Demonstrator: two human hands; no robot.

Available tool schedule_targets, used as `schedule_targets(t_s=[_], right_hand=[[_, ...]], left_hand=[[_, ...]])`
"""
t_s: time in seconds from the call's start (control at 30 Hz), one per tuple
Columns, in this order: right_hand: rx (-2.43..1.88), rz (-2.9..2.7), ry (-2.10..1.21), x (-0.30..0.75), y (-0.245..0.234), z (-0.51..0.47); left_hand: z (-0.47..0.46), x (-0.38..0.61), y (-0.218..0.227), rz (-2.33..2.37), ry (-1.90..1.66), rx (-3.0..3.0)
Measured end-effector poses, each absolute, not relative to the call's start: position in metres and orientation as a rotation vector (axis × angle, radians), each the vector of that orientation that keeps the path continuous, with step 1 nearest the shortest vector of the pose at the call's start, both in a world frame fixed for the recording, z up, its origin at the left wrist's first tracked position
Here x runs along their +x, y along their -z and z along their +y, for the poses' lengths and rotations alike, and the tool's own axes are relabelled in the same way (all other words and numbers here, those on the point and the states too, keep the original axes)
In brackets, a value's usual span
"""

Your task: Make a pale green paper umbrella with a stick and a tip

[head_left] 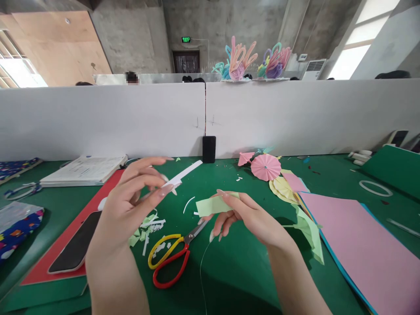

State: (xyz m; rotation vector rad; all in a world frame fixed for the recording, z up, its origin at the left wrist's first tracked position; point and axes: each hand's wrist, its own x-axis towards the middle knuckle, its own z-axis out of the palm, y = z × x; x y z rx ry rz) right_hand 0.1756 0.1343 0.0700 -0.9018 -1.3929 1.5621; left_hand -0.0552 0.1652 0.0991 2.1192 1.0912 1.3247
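My left hand [131, 192] pinches a narrow white paper strip [187, 172] between thumb and fingers, raised over the table. In my right hand [243, 210] a pale green paper strip [210, 205] is gripped between thumb and fingers. A thin thread [201, 271] runs down from the fingers of that hand toward the near edge of the picture. Between and below the hands lie scissors [187, 239] with one yellow and one red handle, their blade tips hidden near my right fingers. White and green paper scraps [142, 232] lie beside my left wrist.
A dark phone [77, 243] rests on a red folder [42, 262] at left, near a paper stack [83, 169]. Pink paper sheets [357, 236], a green paper umbrella [308, 232] and a pink paper umbrella [265, 167] lie at right. A white partition [105, 118] bounds the back.
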Motion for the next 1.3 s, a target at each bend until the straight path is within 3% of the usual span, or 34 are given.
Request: schedule_targets(t_s=[0.23,0.5,0.73,0.93,1.3], right_hand=[[-1.008,-1.509,-1.458,0.180,-0.069,0.134],[-0.867,-1.363,-1.483,0.182,-0.070,0.131],[-0.972,-1.398,-1.389,0.183,-0.073,0.128],[-1.082,-1.286,-1.204,0.178,-0.068,0.133],[-0.632,-1.336,-1.654,0.181,-0.070,0.129]], left_hand=[[0.160,-0.052,-0.096,0.794,-1.182,1.733],[0.147,-0.048,-0.102,1.187,-1.092,1.955],[0.140,-0.061,-0.096,0.619,-1.170,1.884],[0.136,-0.061,-0.107,1.230,-0.858,2.075],[0.126,-0.041,-0.109,1.229,-0.644,2.231]])
